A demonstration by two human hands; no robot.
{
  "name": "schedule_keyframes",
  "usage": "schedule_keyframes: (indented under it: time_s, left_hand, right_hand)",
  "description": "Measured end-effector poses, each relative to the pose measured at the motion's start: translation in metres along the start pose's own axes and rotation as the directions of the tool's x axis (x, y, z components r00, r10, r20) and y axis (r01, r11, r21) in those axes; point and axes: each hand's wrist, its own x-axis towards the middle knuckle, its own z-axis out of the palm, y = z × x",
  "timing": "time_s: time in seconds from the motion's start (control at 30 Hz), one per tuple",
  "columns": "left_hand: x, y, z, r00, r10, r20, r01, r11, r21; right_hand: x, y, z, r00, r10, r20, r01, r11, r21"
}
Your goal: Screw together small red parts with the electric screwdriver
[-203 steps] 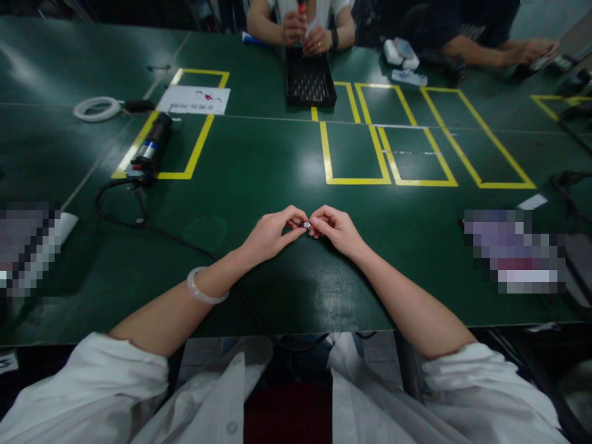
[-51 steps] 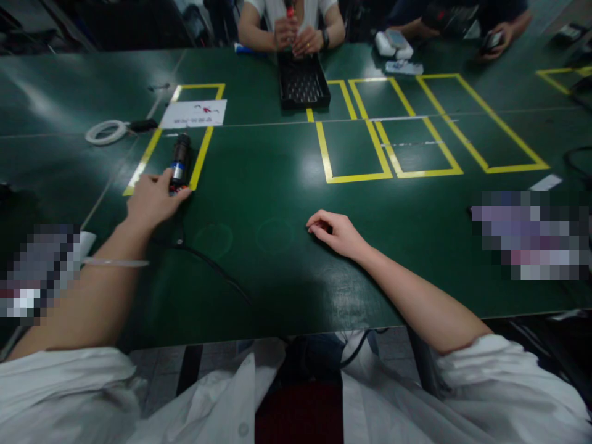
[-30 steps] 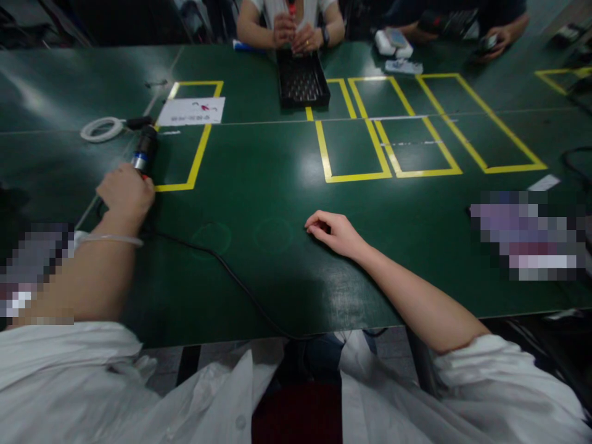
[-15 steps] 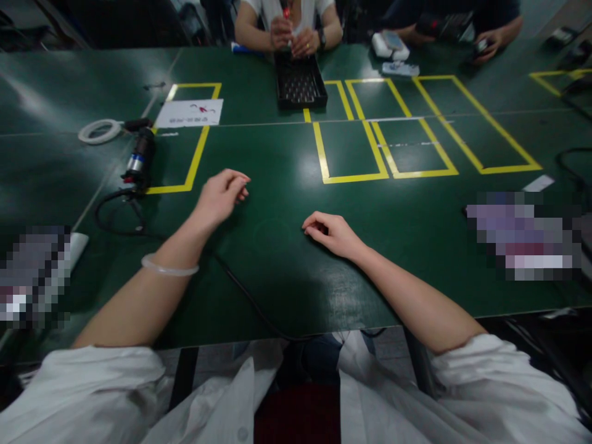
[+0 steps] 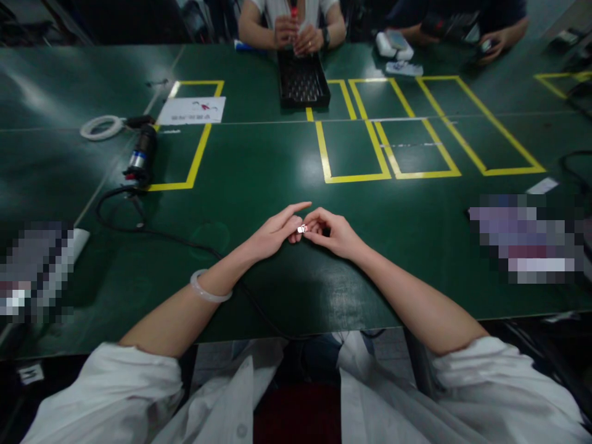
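My two hands meet at the middle of the green table [image 5: 259,160]. My right hand [image 5: 333,233] rests on the table with its fingers curled, pinching a small white part [image 5: 301,229] at the fingertips. My left hand [image 5: 274,232] has come up against it; its thumb and lower fingers touch the small white part while the forefinger points out straight. A pale bangle [image 5: 210,287] sits on my left wrist. The corded black tool [image 5: 141,154] with a silver and blue band lies alone at the left, on a yellow taped outline.
A black cable [image 5: 152,229] runs from the tool past my left arm to the near edge. A white ring [image 5: 98,127] and a paper sheet [image 5: 192,110] lie far left. A black tray [image 5: 303,86] stands before a person's hands across the table. Yellow taped boxes [image 5: 354,151] mark the centre.
My left hand let go of the corded tool at the far left, swung back across the table and joined my right hand at the small white part. My right hand stayed put.
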Motion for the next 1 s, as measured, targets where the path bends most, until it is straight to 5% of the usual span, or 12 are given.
schedule_keyframes:
  time_s: [0.2, 0.47, 0.67, 1.0]
  left_hand:
    - [-0.0007, -0.0028, -0.0027, 0.997, -0.019, -0.077, 0.016, 0.999, -0.047]
    - [-0.005, 0.0005, -0.0028, 0.984, 0.138, -0.11, -0.101, 0.952, 0.29]
    - [-0.0056, -0.0008, -0.0024, 0.976, 0.187, -0.109, -0.139, 0.927, 0.349]
    - [-0.0079, -0.0023, -0.0016, 0.971, 0.221, -0.094, -0.165, 0.897, 0.41]
  right_hand:
    - [0.0011, -0.0027, -0.0016, 0.997, -0.022, -0.072, 0.016, 0.997, -0.081]
    - [0.0016, 0.0038, -0.0034, 0.996, 0.008, -0.084, -0.017, 0.993, -0.117]
    - [0.0015, 0.0021, -0.0044, 0.995, -0.043, -0.095, 0.025, 0.983, -0.183]
    - [0.003, -0.0002, -0.0027, 0.991, 0.044, -0.125, -0.038, 0.998, 0.054]
